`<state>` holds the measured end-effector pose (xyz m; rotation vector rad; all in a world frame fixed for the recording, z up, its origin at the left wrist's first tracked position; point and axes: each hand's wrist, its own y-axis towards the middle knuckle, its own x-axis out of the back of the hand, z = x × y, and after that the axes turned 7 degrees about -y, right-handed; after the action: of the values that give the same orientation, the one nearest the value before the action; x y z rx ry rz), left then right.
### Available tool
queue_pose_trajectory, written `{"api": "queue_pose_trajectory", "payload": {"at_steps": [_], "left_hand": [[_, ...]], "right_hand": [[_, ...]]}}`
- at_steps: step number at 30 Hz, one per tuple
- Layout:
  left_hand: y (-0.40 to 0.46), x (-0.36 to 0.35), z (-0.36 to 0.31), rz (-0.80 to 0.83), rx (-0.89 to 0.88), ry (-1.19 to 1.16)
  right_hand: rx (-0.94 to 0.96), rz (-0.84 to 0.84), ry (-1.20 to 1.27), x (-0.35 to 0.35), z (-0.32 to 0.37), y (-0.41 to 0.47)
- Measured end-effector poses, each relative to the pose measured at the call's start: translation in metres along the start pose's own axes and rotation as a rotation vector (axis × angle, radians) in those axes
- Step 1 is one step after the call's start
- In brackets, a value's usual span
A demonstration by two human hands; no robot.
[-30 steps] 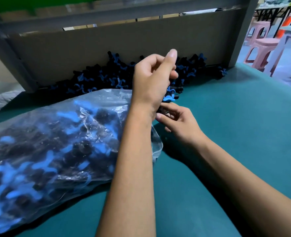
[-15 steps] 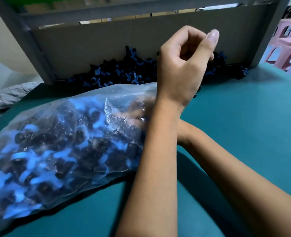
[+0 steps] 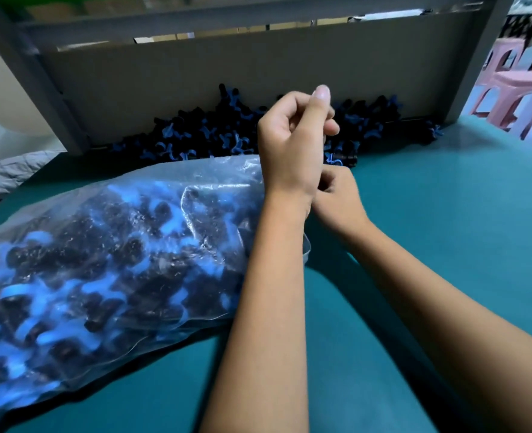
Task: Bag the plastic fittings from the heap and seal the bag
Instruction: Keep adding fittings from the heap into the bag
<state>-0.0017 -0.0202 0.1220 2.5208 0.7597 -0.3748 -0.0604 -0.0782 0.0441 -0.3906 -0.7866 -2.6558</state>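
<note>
A clear plastic bag [image 3: 108, 260], stuffed with black and blue fittings, lies on its side on the teal table [image 3: 446, 229] with its mouth to the right. My left hand [image 3: 293, 142] is raised over the mouth, thumb pressed against curled fingers, pinching the bag's upper edge. Just behind that wrist, at the mouth, is my right hand [image 3: 339, 198]. Its fingers are curled and partly hidden, so what they hold does not show. The heap of black and blue fittings [image 3: 214, 135] lies along the back board.
A grey cardboard board [image 3: 243, 76] in a metal frame closes off the table's far side. Pink plastic stools [image 3: 505, 89] stand beyond the right edge. A grey cloth [image 3: 5, 173] lies at the far left.
My right hand has come out of the bag's mouth and now sits beside my left wrist. My left hand has dropped lower, still over the mouth.
</note>
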Motion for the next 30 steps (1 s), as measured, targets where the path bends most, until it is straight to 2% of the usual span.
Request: {"api": "queue_pose_trajectory", "payload": {"at_steps": [1, 3, 4, 6, 8, 10, 14, 20, 22, 26, 30], "left_hand": [[0.001, 0.001, 0.004, -0.027, 0.046, 0.02], [0.003, 0.004, 0.014, -0.067, 0.149, 0.085], [0.004, 0.006, 0.019, -0.08, 0.198, 0.125], [0.006, 0.01, 0.028, -0.089, 0.275, 0.205], [0.006, 0.014, 0.036, -0.089, 0.314, 0.26], [0.007, 0.016, 0.04, -0.093, 0.321, 0.308], [0.005, 0.017, 0.045, -0.068, 0.328, 0.375], [0.003, 0.018, 0.049, -0.026, 0.341, 0.543], [0.003, 0.017, 0.049, -0.029, 0.325, 0.56], [0.003, 0.013, 0.046, -0.04, 0.263, 0.581], [0.004, 0.01, 0.045, -0.03, 0.235, 0.599]], "right_hand": [[-0.015, -0.063, -0.111, 0.004, -0.012, 0.006], [-0.02, -0.095, -0.532, 0.012, -0.033, 0.017], [-0.047, -0.029, -0.741, 0.015, -0.045, 0.022], [-0.127, 0.125, -0.925, 0.022, -0.068, 0.032], [-0.161, 0.233, -0.955, 0.026, -0.08, 0.037], [-0.148, 0.267, -0.929, 0.029, -0.085, 0.04], [-0.09, 0.121, -0.886, 0.035, -0.08, 0.032], [-0.102, 0.095, -0.824, 0.055, -0.075, 0.006], [-0.123, 0.087, -0.835, 0.058, -0.074, 0.002], [-0.225, -0.036, -0.802, 0.056, -0.067, 0.006], [-0.297, 0.029, -0.911, 0.047, -0.064, 0.015]]}}
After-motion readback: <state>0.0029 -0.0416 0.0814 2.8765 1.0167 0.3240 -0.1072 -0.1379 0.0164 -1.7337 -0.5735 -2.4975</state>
